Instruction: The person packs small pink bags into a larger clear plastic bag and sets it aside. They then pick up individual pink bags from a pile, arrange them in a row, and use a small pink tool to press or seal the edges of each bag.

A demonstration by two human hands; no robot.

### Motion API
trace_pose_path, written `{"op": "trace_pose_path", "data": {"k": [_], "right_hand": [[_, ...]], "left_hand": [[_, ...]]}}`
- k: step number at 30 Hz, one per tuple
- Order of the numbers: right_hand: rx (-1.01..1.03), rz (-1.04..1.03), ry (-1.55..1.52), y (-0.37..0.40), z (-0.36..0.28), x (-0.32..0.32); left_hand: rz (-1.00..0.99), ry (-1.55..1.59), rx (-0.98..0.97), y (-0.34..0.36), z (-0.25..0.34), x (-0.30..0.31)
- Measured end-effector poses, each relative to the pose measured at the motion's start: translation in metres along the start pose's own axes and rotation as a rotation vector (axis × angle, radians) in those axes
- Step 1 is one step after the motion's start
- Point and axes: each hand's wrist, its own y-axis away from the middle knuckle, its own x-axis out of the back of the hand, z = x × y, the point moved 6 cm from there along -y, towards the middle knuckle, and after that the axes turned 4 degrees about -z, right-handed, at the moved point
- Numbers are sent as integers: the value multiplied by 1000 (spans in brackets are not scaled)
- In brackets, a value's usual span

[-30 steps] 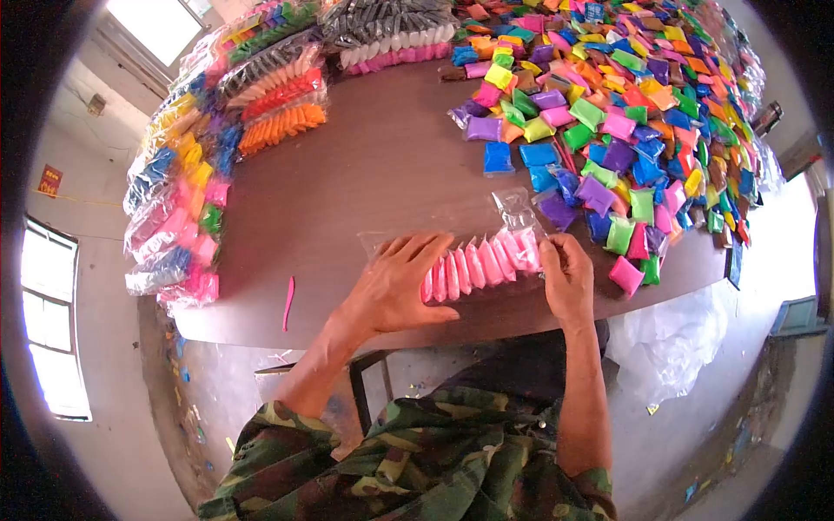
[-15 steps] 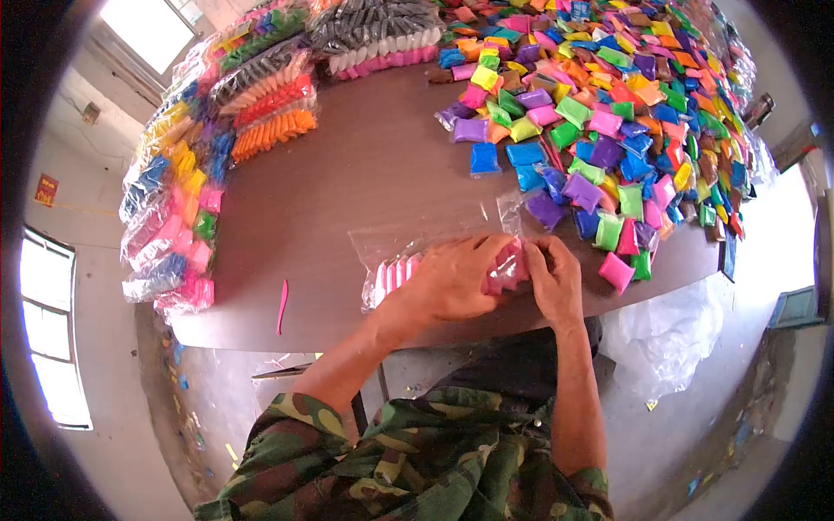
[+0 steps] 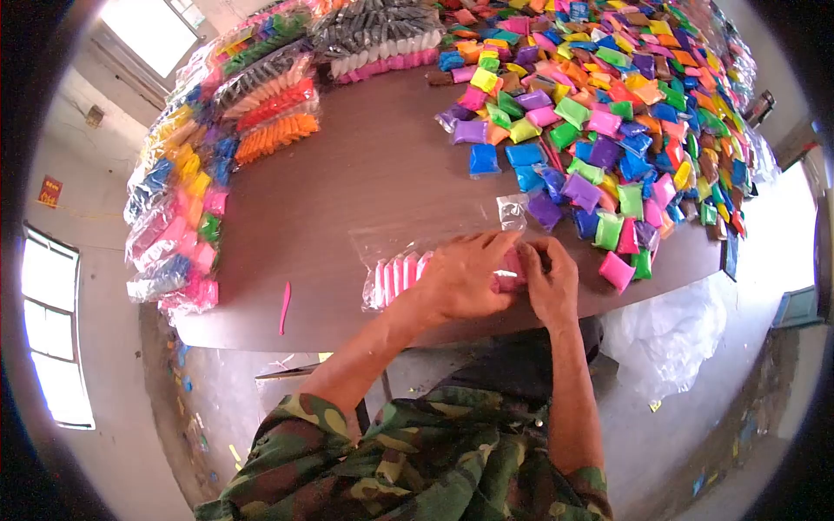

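Observation:
Near the front edge of the table lies a clear plastic bag [image 3: 373, 247] with a row of pink packets [image 3: 397, 276] inside. Over its right part is my left hand [image 3: 473, 276], its fingers closed around the pink packets at that end. My right hand [image 3: 551, 280] pinches the right end of the same bag, thumb and fingers together. A clear flap of plastic [image 3: 512, 211] sticks up just beyond the fingers. Both palms hide part of the bag, and the fingertips are partly covered.
A large heap of colourful small packets [image 3: 608, 130] covers the table's right side. Filled bags in rows [image 3: 278, 113] stand at the back left, more bags [image 3: 178, 226] along the left edge. A pink plastic tool [image 3: 285, 308] lies on the brown table [image 3: 347, 165].
My left hand has shifted slightly down and flattened over the bag, and more pink packets show at its left. The clear flap now folds over more. My right hand has barely moved.

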Motion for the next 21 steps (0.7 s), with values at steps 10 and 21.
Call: {"op": "trace_pose_path", "data": {"k": [10,21], "right_hand": [[37,76,-14,5,3,-2],[19,97,19,5,2,-2]], "left_hand": [[211,-146,243,118,-36,89],[99,-138,307,147,-65,62]]}}
